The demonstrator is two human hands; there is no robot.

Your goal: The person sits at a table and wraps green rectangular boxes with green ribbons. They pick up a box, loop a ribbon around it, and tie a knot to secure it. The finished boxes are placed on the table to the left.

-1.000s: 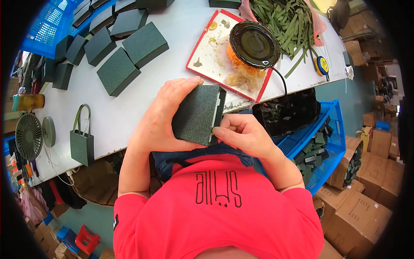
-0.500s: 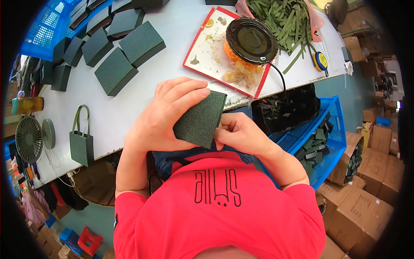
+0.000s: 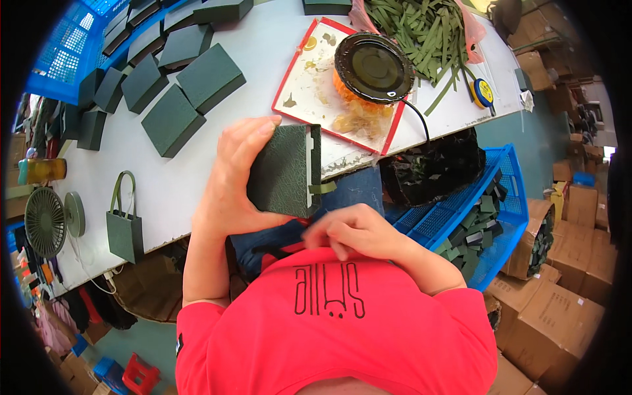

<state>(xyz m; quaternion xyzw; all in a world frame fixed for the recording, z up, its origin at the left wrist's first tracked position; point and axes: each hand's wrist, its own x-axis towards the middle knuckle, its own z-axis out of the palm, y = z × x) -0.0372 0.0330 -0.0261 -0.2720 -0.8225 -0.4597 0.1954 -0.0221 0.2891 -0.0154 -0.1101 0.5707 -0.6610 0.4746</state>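
Note:
My left hand (image 3: pixel 227 174) is closed around a dark green textured box (image 3: pixel 280 171), holding it upright just off the table's front edge. A pale strip shows along the box's right side, and a short green ribbon tab (image 3: pixel 324 188) sticks out there. Below and to the right of the box is my right hand (image 3: pixel 365 230). Its fingers are loosely bent and apart, with nothing seen in them, and they do not touch the box. A small green box with a ribbon loop handle (image 3: pixel 125 234) stands at the table's left front.
Several dark green boxes (image 3: pixel 172 122) lie at the back left beside a blue crate (image 3: pixel 56 82). A round black pan (image 3: pixel 374 66) sits on a red-edged board (image 3: pixel 299 85), its cord crossing the edge. Green ribbons (image 3: pixel 421 39), a tape measure (image 3: pixel 482 93) and a fan (image 3: pixel 45 222) are around.
My right hand has let go of the box's side and moved down. The box has turned and shifted left in my left hand, and the ribbon tab now shows.

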